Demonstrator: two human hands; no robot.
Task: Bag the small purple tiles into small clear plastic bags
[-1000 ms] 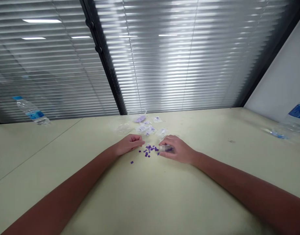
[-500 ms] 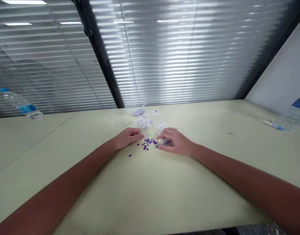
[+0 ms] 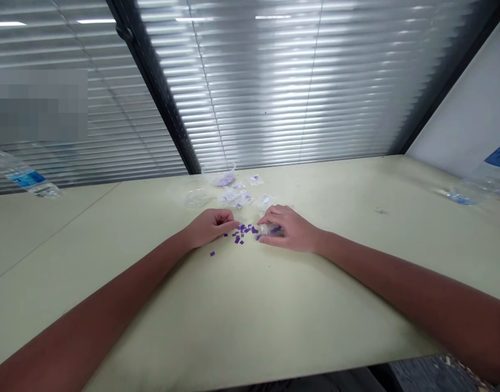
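Observation:
On the pale table, small purple square pieces lie scattered between my hands. My left hand rests at their left edge with its fingers curled and thumb against the forefinger; whatever the fingertips hold, if anything, is hidden. Around a small clear bottle lying on its side, my right hand is closed, thumb on the near side and fingers over the far side. The bottle's mouth points left toward the pieces, and some purple shows inside it. One lone purple square sits nearer to me, below my left hand.
Behind my hands are a clear bag of light purple bits, several small clear packets and a transparent round item. Water bottles stand far left and far right. A blind-covered window closes off the back.
The view has shifted a little, so everything appears slightly higher and further left. My left hand has edged slightly right toward the purple pieces. My right hand keeps its hold on the small bottle.

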